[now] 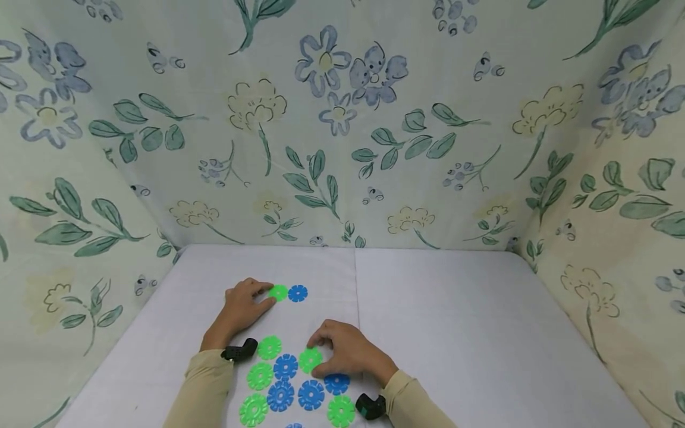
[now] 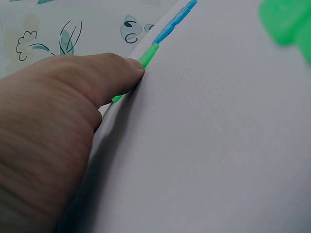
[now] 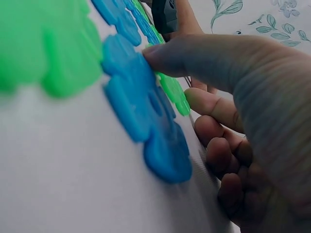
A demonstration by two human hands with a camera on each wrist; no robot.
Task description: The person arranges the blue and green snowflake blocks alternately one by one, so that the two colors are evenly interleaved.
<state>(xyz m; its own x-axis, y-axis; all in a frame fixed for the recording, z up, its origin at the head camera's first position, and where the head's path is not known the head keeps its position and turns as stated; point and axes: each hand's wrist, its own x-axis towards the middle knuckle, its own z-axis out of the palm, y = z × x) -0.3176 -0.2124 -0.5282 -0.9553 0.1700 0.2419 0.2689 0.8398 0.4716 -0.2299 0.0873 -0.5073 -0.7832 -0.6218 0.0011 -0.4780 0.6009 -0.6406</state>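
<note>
Toward the back of the table, my left hand (image 1: 244, 303) holds the edges of a green notched plastic disc (image 1: 278, 292) between thumb and index finger. A blue notched disc (image 1: 298, 293) lies flat just to its right. The left wrist view shows this green disc (image 2: 149, 55) edge-on beside my thumb. Nearer the front, my right hand (image 1: 350, 352) has thumb and index finger at opposite edges of another green disc (image 1: 310, 360). In the right wrist view, the thumb passes over a blue disc (image 3: 146, 102), and this green disc (image 3: 172, 92) shows behind it.
Several more green discs (image 1: 260, 376) and blue discs (image 1: 280, 396) lie close together at the table's front, left of and below my right hand. White cloth covers the table (image 1: 455, 333). Floral curtains (image 1: 342, 178) stand behind it and on both sides.
</note>
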